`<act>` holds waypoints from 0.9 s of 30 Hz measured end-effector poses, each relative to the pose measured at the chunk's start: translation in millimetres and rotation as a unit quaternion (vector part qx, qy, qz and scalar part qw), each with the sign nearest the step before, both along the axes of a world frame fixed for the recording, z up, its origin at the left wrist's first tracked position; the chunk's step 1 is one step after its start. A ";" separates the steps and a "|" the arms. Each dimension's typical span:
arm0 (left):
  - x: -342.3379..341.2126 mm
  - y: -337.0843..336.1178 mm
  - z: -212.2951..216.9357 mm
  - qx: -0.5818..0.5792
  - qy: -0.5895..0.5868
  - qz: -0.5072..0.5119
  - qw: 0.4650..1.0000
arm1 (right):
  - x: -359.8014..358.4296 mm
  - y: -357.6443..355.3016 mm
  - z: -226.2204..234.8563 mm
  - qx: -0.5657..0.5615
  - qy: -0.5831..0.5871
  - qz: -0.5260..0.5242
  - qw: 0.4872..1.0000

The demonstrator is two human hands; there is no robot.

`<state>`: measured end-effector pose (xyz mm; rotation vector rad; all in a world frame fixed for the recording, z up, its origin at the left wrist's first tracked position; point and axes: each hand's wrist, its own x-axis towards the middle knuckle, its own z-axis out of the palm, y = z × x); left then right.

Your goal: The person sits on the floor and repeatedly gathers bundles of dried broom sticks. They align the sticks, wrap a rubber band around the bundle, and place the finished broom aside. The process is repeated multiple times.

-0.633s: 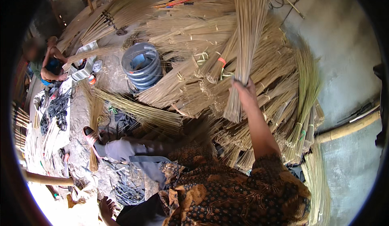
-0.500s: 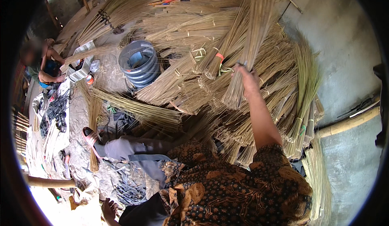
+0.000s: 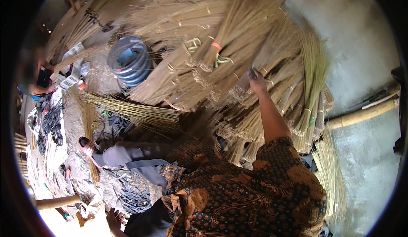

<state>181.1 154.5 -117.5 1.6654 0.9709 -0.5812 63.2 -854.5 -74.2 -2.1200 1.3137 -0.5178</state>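
My right hand (image 3: 258, 83) reaches out over a large heap of dry straw-coloured stalks. Its fingers are closed round a bundle of thin stalks (image 3: 268, 48), whose cut ends point toward me and to the left. The bundle is smeared by motion and lies close over the heap, so I cannot tell whether it rests on it. A tied bundle with a red-orange band (image 3: 216, 47) lies to the left of the hand. My left hand is out of view.
A dark ribbed tub (image 3: 131, 62) stands left of the heap. A loose stalk bundle (image 3: 134, 111) lies before it. At far left a person sits by a white crate (image 3: 73, 73). A grey wall (image 3: 357, 45) and bamboo pole (image 3: 363, 114) bound the right side.
My right hand has brought the raised bundle down toward the heap, and its stalks now blur among the others. The whole view has shifted, so the tub and heap appear further left.
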 end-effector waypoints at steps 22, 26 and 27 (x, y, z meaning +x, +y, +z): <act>6.8 -17.5 16.9 0.020 0.052 -0.025 0.998 | -271.6 -64.3 -16.7 0.086 0.367 -0.390 0.840; 1.2 -16.3 17.3 0.027 0.045 -0.006 0.999 | -258.0 -76.8 12.5 0.179 0.139 -0.297 0.928; 0.8 -16.1 17.2 0.024 0.047 -0.004 0.999 | -249.6 -73.0 25.3 0.229 0.021 -0.291 0.929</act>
